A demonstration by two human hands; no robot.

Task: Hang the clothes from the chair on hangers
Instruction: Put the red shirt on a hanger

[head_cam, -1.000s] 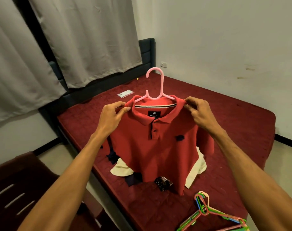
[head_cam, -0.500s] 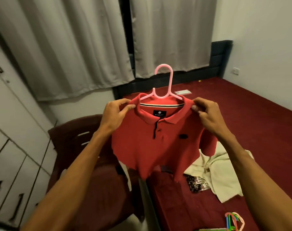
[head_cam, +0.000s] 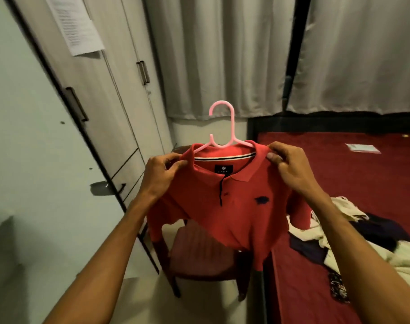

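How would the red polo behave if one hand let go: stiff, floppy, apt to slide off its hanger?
Probably floppy: the red polo hangs in limp folds below the collar. Likely light, since the left hand and right hand hold it by pinching the shoulders. It might slide along the smooth pink hanger if tilted.

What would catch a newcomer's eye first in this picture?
A red polo shirt on a pink hanger fills the centre, held up with the left hand and right hand pinching its shoulders. To the right lies a bed with a dark red cover and a loose heap of clothes on it; to the left stand pale wardrobe doors.
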